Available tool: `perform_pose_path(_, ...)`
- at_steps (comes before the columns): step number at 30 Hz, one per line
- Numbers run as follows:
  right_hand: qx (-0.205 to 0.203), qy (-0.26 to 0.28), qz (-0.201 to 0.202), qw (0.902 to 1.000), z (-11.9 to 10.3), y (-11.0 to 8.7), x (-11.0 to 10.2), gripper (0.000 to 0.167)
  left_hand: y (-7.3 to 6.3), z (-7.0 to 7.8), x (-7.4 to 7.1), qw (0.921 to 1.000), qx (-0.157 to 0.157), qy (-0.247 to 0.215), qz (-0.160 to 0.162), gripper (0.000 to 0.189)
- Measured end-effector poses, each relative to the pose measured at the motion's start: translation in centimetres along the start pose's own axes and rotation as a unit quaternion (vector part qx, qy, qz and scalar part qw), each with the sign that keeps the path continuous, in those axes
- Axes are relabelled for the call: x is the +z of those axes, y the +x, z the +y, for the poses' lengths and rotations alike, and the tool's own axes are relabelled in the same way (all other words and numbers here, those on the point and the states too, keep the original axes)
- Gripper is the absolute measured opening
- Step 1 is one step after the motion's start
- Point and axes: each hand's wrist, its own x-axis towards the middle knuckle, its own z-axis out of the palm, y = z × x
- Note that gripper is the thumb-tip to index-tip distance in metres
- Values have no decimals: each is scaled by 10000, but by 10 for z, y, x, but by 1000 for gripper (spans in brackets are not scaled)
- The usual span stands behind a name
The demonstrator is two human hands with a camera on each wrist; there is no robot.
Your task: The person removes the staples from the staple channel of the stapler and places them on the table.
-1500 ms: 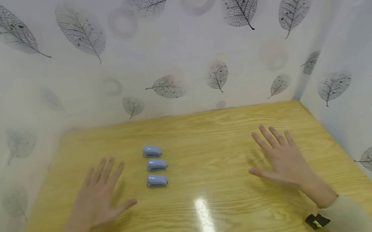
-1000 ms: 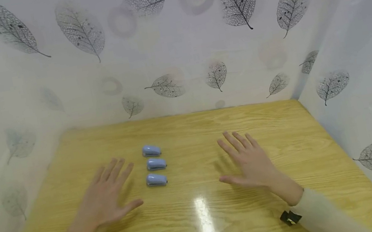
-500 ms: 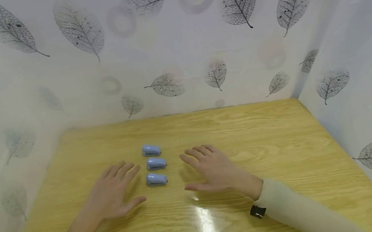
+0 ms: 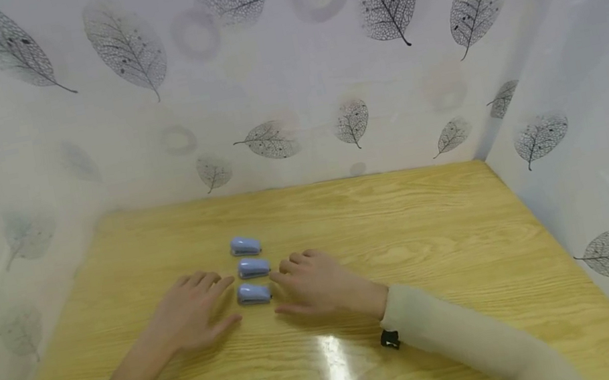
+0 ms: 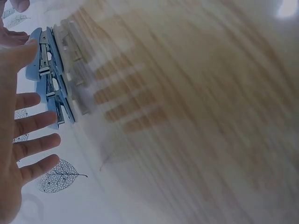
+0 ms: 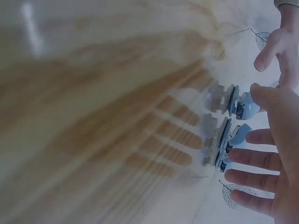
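Observation:
Three small light-blue staplers lie in a column on the wooden table: the far stapler (image 4: 245, 246), the middle stapler (image 4: 254, 267) and the near stapler (image 4: 253, 293). My left hand (image 4: 191, 312) is just left of the near two, its fingers spread and thumb apart. From the other side my right hand (image 4: 321, 282) comes close to their right ends, fingers extended and loosely bent. Neither hand grips anything. In the left wrist view a stapler (image 5: 35, 60) shows its metal underside beside the thumb. The right wrist view has a stapler (image 6: 250, 106) by the right thumb; contact there is unclear.
The glossy wooden table (image 4: 409, 226) reflects a bright light strip near its front. White sheeting (image 4: 283, 71) printed with leaves encloses the back and both sides. Each wrist wears a black strap, such as the strap (image 4: 390, 339) at the right sleeve.
My right hand has swept left across the table up to the staplers. The left hand has shifted slightly right toward them. The staplers have stayed put.

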Motion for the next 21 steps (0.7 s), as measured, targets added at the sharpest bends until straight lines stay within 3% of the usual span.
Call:
perform_pose_path(7,-77,196,-109,9997,-5,14,2,43,7,1,3,9998,82,-55,-143,54)
perform_pose_path(21,-195,-139,6,9997,-12,21,4,29,15,6,5,9995,279,99,-89,33)
